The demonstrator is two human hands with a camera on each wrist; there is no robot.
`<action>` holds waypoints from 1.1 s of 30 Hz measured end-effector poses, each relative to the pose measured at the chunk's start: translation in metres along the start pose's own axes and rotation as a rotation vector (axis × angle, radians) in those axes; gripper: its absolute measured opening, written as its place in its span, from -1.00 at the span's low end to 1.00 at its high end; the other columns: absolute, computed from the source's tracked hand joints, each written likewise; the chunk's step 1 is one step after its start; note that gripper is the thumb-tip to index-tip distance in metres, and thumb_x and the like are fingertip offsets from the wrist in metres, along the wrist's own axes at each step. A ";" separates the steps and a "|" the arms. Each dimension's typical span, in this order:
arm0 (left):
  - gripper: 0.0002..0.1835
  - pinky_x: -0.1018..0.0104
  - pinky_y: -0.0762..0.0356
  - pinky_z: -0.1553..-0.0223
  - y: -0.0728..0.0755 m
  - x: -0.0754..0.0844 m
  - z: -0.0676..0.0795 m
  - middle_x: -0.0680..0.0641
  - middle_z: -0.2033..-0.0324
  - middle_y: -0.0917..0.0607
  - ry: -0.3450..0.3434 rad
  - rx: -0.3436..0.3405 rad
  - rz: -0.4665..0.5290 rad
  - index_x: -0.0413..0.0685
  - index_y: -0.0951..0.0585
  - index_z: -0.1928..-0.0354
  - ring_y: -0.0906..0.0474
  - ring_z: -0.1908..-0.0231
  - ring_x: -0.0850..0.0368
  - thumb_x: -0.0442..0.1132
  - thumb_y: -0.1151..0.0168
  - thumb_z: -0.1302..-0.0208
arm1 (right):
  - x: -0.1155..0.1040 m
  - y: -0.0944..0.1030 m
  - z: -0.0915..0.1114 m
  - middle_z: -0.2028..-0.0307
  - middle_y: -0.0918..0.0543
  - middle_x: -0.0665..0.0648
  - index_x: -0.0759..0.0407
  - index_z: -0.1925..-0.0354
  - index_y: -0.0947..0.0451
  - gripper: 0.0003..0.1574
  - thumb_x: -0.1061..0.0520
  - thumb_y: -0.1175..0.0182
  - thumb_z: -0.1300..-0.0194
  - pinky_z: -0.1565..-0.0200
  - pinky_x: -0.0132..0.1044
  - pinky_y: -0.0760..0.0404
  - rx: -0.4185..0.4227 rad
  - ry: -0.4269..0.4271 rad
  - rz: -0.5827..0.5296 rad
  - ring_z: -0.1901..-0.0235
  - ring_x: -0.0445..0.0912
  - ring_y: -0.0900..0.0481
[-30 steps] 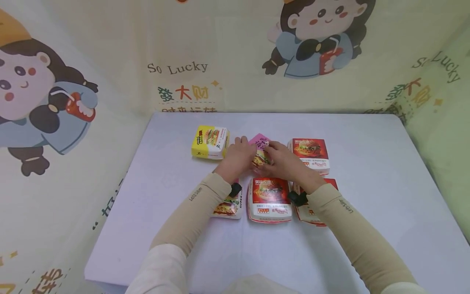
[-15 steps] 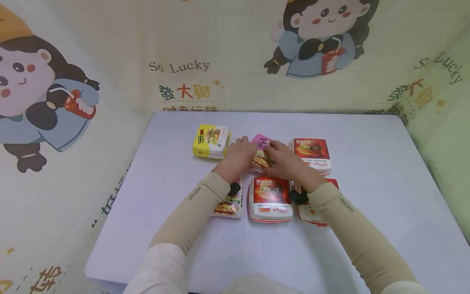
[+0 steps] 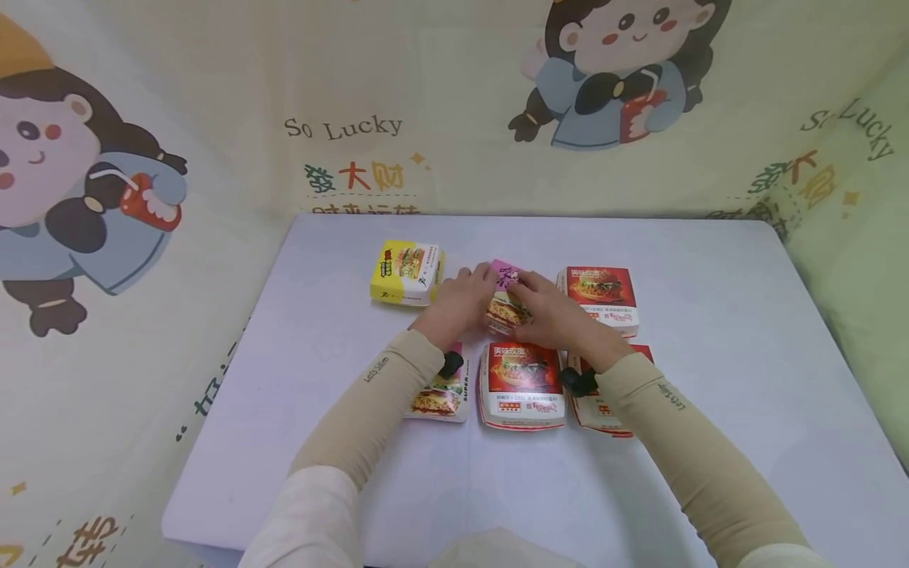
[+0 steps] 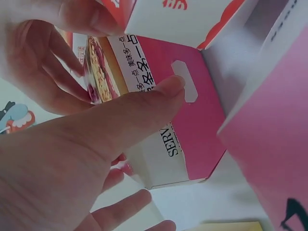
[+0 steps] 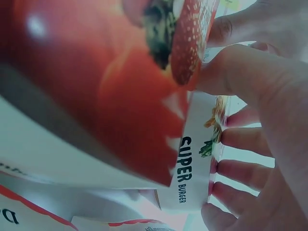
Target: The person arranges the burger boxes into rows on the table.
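Note:
Between both hands, at the middle of the table, is a pink and white burger box (image 3: 506, 309) with a burger picture on its top. My left hand (image 3: 461, 304) holds its left side; in the left wrist view, the thumb (image 4: 163, 94) lies on the box's pink side near a white slot. From the right, my right hand (image 3: 552, 313) holds the same box, with fingertips (image 5: 228, 138) on its top in the right wrist view. Right in front of it sits a red and white burger box (image 3: 523, 371).
A yellow and white burger box (image 3: 405, 272) stands left of the hands. Another red box (image 3: 602, 292) lies behind the right forearm, and a third red box (image 3: 604, 410) is partly under it. Another pink burger box (image 3: 440, 401) is partly covered by the left forearm.
The pink burger box between the hands has turned slightly and shows more of its top. The right hand's fingers have shifted a little on it; the other boxes stay put.

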State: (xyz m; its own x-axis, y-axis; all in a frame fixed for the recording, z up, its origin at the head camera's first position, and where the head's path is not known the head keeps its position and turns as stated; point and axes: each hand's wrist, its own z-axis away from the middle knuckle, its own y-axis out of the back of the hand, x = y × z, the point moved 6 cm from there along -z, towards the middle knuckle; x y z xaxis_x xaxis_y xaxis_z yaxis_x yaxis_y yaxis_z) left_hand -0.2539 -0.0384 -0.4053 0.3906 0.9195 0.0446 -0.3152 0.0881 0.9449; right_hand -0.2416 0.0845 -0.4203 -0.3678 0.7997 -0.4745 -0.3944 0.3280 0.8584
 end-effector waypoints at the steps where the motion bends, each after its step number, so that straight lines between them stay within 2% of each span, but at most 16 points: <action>1: -0.17 0.01 -0.52 -0.24 0.000 0.000 0.000 -0.11 -0.48 -0.21 -0.003 -0.002 0.006 -0.08 -0.10 -0.51 -0.31 -0.36 -0.09 -0.03 -0.26 -0.34 | 0.000 0.000 0.000 -0.50 -0.12 0.24 0.13 -0.46 -0.23 -0.01 0.00 -0.43 -0.16 -0.34 0.15 -0.42 0.002 0.007 0.001 -0.45 0.19 -0.17; 7: -0.06 -0.05 -0.42 -0.35 -0.001 -0.002 -0.004 -0.10 -0.57 -0.02 -0.027 -0.010 0.022 -0.01 0.01 -0.56 -0.14 -0.49 -0.11 0.03 -0.29 -0.31 | -0.001 0.002 0.000 -0.49 -0.14 0.24 0.15 -0.45 -0.23 -0.01 0.04 -0.44 -0.15 -0.34 0.13 -0.42 0.005 0.035 0.004 -0.43 0.18 -0.20; 13: -0.08 -0.07 -0.34 -0.40 -0.002 0.000 -0.007 -0.10 -0.58 0.05 -0.059 -0.025 0.042 0.00 0.05 -0.58 -0.01 -0.54 -0.11 -0.08 -0.26 -0.35 | 0.000 0.001 0.000 -0.51 -0.11 0.24 0.14 -0.45 -0.24 -0.03 0.07 -0.43 -0.16 -0.36 0.15 -0.38 -0.007 0.044 -0.003 -0.46 0.19 -0.15; 17: -0.06 -0.04 -0.37 -0.39 -0.003 0.000 -0.009 -0.12 -0.58 0.01 -0.067 -0.040 0.034 0.01 0.02 -0.57 -0.07 -0.52 -0.11 -0.04 -0.30 -0.32 | 0.000 0.000 0.001 -0.52 -0.08 0.23 0.14 -0.46 -0.23 -0.03 0.10 -0.41 -0.16 -0.38 0.15 -0.36 -0.011 0.043 -0.025 -0.49 0.19 -0.11; 24: 0.02 -0.01 -0.49 -0.28 -0.001 0.001 -0.011 -0.12 -0.39 -0.28 -0.061 -0.006 0.068 0.00 -0.17 -0.47 -0.30 -0.32 -0.08 0.17 -0.47 -0.07 | -0.002 0.000 -0.001 -0.53 -0.08 0.22 0.12 -0.47 -0.22 -0.03 0.09 -0.41 -0.17 -0.38 0.13 -0.36 -0.004 0.054 -0.023 -0.49 0.18 -0.11; 33: 0.07 0.03 -0.50 -0.27 -0.002 0.002 -0.016 -0.14 -0.37 -0.25 -0.050 -0.026 0.052 -0.01 -0.13 -0.51 -0.28 -0.29 -0.08 0.18 -0.48 -0.05 | -0.002 0.001 0.000 -0.54 -0.06 0.22 0.11 -0.49 -0.18 0.01 0.11 -0.42 -0.17 -0.36 0.13 -0.39 -0.014 0.038 -0.024 -0.52 0.18 -0.03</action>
State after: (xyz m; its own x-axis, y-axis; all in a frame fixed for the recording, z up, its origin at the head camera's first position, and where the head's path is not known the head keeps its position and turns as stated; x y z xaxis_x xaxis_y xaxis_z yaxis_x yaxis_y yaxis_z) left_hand -0.2660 -0.0308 -0.4123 0.4161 0.9026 0.1100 -0.3581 0.0514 0.9323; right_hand -0.2414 0.0829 -0.4188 -0.3896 0.7717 -0.5026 -0.4149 0.3401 0.8439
